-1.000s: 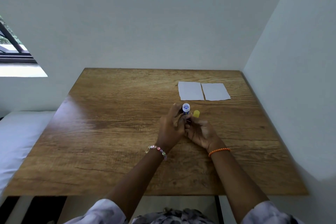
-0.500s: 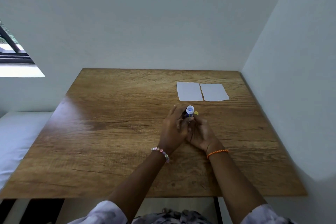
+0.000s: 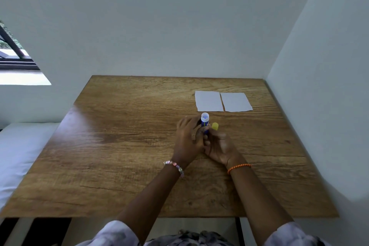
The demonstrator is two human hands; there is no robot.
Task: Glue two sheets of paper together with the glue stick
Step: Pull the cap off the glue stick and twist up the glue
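- Glue stick sits upright between your two hands, over the right half of the wooden table, with its open white top facing up and its blue body showing just below.
- Your left hand wraps the tube from the left, fingers curled narrow around its lower part (the thumb side is hidden from this view).
- Your right hand meets the tube's base from the right, fingers closed; a yellow cap pokes up at its fingertips, just beside the tube, though you cannot tell from here exactly how it is pinched.
- Two sheets of paper lie flat side by side on the far right of the table, a thin gap between them, just beyond the glue stick and apart from it.
- A beaded bracelet circles your left wrist, an orange cord your right.
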